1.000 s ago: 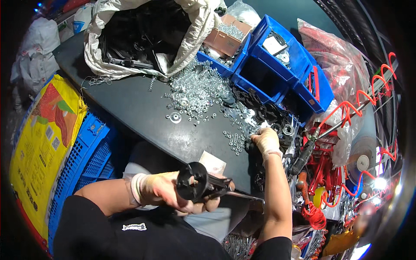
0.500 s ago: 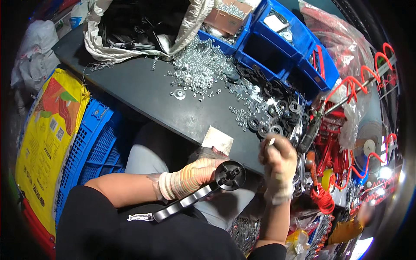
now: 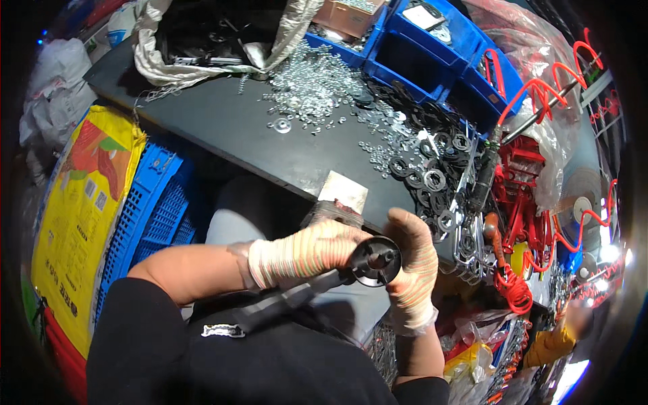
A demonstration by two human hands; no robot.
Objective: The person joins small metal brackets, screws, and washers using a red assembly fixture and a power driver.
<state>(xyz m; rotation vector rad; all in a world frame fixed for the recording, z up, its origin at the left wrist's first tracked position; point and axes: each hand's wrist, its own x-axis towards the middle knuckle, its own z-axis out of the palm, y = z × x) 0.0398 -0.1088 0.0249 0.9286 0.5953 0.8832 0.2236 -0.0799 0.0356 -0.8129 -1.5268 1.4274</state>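
Note:
Both my hands wear striped knit gloves and meet just below the dark table's (image 3: 223, 135) near edge. My left hand (image 3: 307, 250) grips a black metal part (image 3: 337, 273): a long flat arm ending in a round wheel. My right hand (image 3: 412, 263) is curled around the wheel end (image 3: 375, 260), fingers against its rim and hub. Whether a small piece sits between those fingers is hidden.
Silver washers and nuts (image 3: 310, 81) lie heaped on the table, black rubber rings (image 3: 432, 179) to their right. Blue bins (image 3: 432, 61) stand at the back right, an open sack (image 3: 202, 40) at the back left. A blue crate (image 3: 158, 209) and a yellow sack (image 3: 81, 202) sit left. Red coiled hoses (image 3: 533, 202) hang right.
My right hand left the pile of rings on the table and came down to the wheel. My left hand turned the part so the wheel points right.

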